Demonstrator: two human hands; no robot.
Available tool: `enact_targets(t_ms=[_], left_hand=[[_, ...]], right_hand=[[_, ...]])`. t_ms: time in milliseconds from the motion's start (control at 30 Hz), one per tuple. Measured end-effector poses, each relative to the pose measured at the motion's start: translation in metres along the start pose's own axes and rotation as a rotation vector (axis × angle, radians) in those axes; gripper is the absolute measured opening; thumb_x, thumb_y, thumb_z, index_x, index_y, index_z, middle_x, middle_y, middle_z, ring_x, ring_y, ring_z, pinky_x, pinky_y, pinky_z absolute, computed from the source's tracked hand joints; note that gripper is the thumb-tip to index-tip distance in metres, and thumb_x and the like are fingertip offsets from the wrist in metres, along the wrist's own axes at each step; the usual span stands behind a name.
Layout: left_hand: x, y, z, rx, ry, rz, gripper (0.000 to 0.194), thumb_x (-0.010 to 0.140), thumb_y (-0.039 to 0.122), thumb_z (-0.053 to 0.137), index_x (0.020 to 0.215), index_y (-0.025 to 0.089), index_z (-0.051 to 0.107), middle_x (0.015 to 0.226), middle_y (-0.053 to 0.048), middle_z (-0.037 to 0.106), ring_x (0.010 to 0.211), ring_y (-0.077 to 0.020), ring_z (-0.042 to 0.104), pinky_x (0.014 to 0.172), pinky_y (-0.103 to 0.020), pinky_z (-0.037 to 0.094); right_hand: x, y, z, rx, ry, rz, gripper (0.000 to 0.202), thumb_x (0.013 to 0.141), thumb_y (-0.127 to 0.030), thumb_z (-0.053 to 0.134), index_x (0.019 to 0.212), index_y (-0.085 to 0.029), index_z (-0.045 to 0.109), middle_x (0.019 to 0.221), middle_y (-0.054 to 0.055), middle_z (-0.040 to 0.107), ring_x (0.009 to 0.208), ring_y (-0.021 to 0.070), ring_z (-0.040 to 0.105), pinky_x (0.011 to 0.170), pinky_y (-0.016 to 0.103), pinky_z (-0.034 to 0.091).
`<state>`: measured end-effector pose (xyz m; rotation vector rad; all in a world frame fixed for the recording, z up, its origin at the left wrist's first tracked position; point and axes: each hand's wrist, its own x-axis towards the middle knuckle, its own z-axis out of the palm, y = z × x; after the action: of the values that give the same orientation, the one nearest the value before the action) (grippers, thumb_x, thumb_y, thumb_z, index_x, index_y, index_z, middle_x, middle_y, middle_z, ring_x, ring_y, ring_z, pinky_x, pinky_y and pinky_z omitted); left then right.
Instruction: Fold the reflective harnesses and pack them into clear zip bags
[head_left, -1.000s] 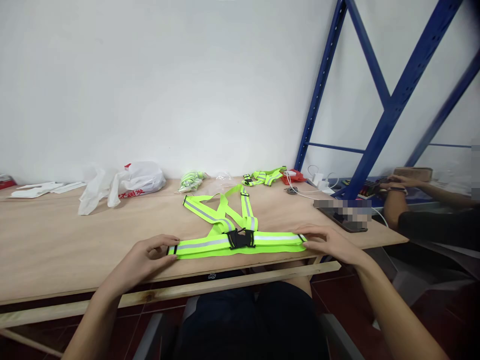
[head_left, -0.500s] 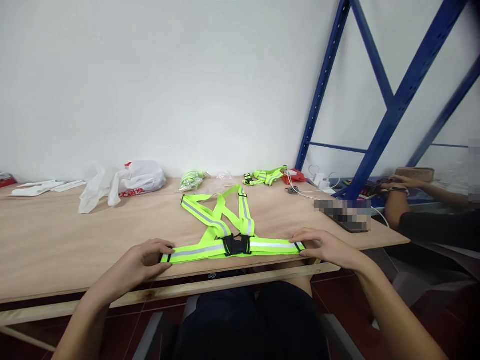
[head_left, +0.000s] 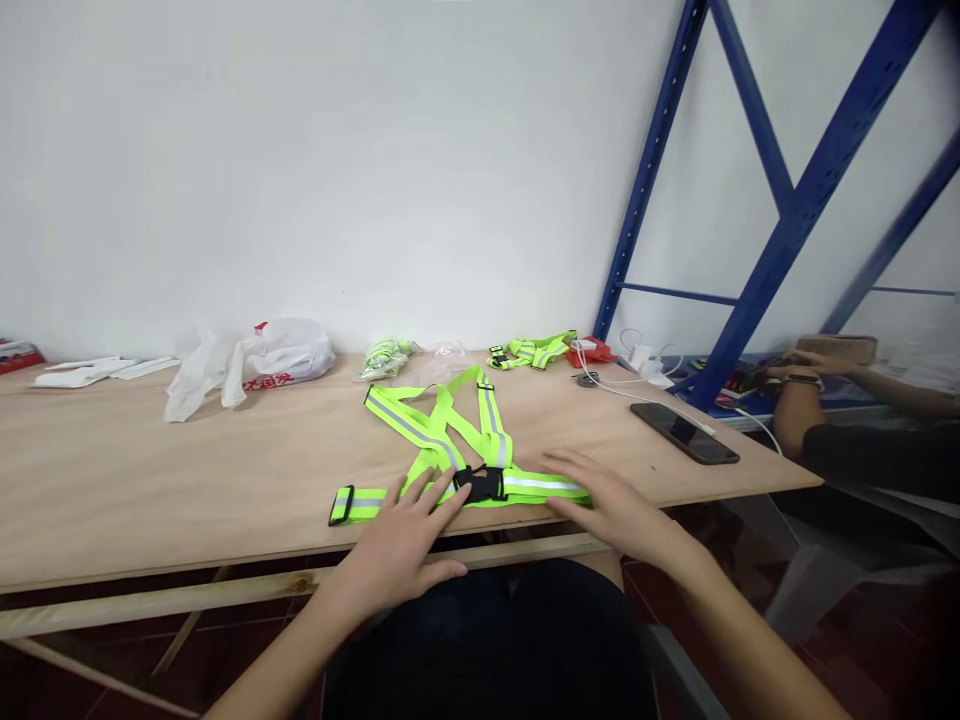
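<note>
A neon-yellow reflective harness (head_left: pixel 487 425) lies spread on the wooden table, its waist strap along the front edge. The black buckle (head_left: pixel 481 484) at its middle looks fastened. My left hand (head_left: pixel 409 540) rests with fingers spread over the strap just left of the buckle, fingertips on the band. Over the strap's right end lies my right hand (head_left: pixel 611 500), fingers apart, covering the slider there. A black slider (head_left: pixel 341 505) shows at the strap's left end.
On the table (head_left: pixel 225 480), a white plastic bag (head_left: pixel 289 352), a bagged neon bundle (head_left: pixel 386 358) and another harness (head_left: pixel 532 350) sit near the wall. A phone (head_left: pixel 684 432) and cables lie right. Blue shelf posts (head_left: pixel 780 230) and a person's arm (head_left: pixel 799 415) are further right.
My left hand has let go of the strap's left end and moved right beside the buckle. My right hand has released the right end and shifted left over the strap.
</note>
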<state>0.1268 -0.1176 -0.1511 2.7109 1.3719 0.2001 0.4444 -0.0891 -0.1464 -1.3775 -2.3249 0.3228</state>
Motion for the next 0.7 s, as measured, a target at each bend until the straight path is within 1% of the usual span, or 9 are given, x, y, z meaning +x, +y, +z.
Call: enact_targets(t_ms=[100,133,200,267,367,467,533,600,700], left_hand=[[0.008,0.003,0.001,0.058,-0.095,-0.01,0.088,0.09,0.059,0.059,0.16,0.028,0.018,0.167,-0.009,0.011,0.153,-0.0371,0.015,0.12,-0.06,0.017],[0.012,0.004,0.002,0.065,-0.107,-0.001,0.09,0.089,0.06,0.06,0.161,0.027,0.016,0.167,-0.01,0.009,0.153,-0.0372,0.014,0.121,-0.06,0.016],[0.022,0.007,0.003,0.074,-0.103,0.028,0.094,0.088,0.061,0.061,0.161,0.025,0.015,0.167,-0.012,0.008,0.153,-0.0379,0.011,0.12,-0.061,0.015],[0.034,0.01,0.008,0.075,-0.071,0.067,0.094,0.088,0.06,0.061,0.161,0.023,0.015,0.166,-0.014,0.009,0.153,-0.0387,0.009,0.12,-0.062,0.014],[0.049,0.016,0.017,0.059,-0.016,0.126,0.091,0.088,0.056,0.062,0.16,0.023,0.018,0.167,-0.014,0.01,0.153,-0.0403,0.011,0.118,-0.064,0.016],[0.054,0.018,0.023,0.038,0.028,0.16,0.087,0.087,0.049,0.064,0.159,0.024,0.022,0.167,-0.012,0.015,0.152,-0.0413,0.015,0.116,-0.066,0.019],[0.052,0.017,0.024,0.019,0.053,0.188,0.085,0.088,0.045,0.064,0.159,0.025,0.023,0.165,-0.011,0.022,0.151,-0.0399,0.019,0.117,-0.065,0.019],[0.047,0.015,0.024,-0.003,0.072,0.216,0.08,0.089,0.042,0.063,0.158,0.027,0.025,0.164,-0.009,0.028,0.15,-0.0379,0.023,0.118,-0.064,0.019],[0.04,0.014,0.023,-0.034,0.094,0.235,0.075,0.09,0.04,0.062,0.156,0.027,0.031,0.162,-0.008,0.033,0.149,-0.0363,0.026,0.119,-0.062,0.019]], right_hand=[[0.009,-0.011,0.022,0.055,-0.104,-0.029,0.072,0.093,-0.059,0.053,0.156,-0.029,0.034,0.163,0.006,0.033,0.149,0.0287,0.031,0.121,0.047,0.03],[0.011,-0.011,0.026,0.055,-0.128,-0.018,0.079,0.091,-0.061,0.056,0.158,-0.027,0.03,0.164,0.008,0.029,0.15,0.0298,0.028,0.121,0.048,0.028],[0.014,-0.002,0.029,0.041,-0.146,0.02,0.09,0.087,-0.066,0.059,0.159,-0.023,0.028,0.164,0.011,0.026,0.151,0.0329,0.025,0.122,0.05,0.025],[0.014,0.011,0.025,0.047,-0.128,0.048,0.088,0.086,-0.068,0.058,0.158,-0.023,0.032,0.163,0.011,0.03,0.15,0.0348,0.027,0.122,0.052,0.025],[0.011,0.029,0.015,0.116,-0.084,0.062,0.076,0.091,-0.066,0.052,0.155,-0.027,0.038,0.159,0.009,0.039,0.146,0.0343,0.036,0.12,0.052,0.03],[0.009,0.037,0.012,0.189,-0.013,0.065,0.074,0.093,-0.061,0.051,0.156,-0.027,0.033,0.158,0.01,0.04,0.144,0.0319,0.04,0.119,0.05,0.032],[0.011,0.035,0.015,0.193,0.046,0.044,0.073,0.094,-0.059,0.051,0.157,-0.028,0.031,0.161,0.009,0.036,0.147,0.0307,0.035,0.12,0.05,0.03],[0.014,0.029,0.02,0.15,0.082,0.018,0.072,0.094,-0.057,0.052,0.157,-0.028,0.032,0.164,0.009,0.028,0.15,0.0298,0.027,0.122,0.05,0.027],[0.021,0.02,0.023,0.061,0.083,-0.017,0.07,0.095,-0.056,0.052,0.156,-0.027,0.033,0.166,0.009,0.023,0.152,0.0287,0.021,0.122,0.05,0.025]])
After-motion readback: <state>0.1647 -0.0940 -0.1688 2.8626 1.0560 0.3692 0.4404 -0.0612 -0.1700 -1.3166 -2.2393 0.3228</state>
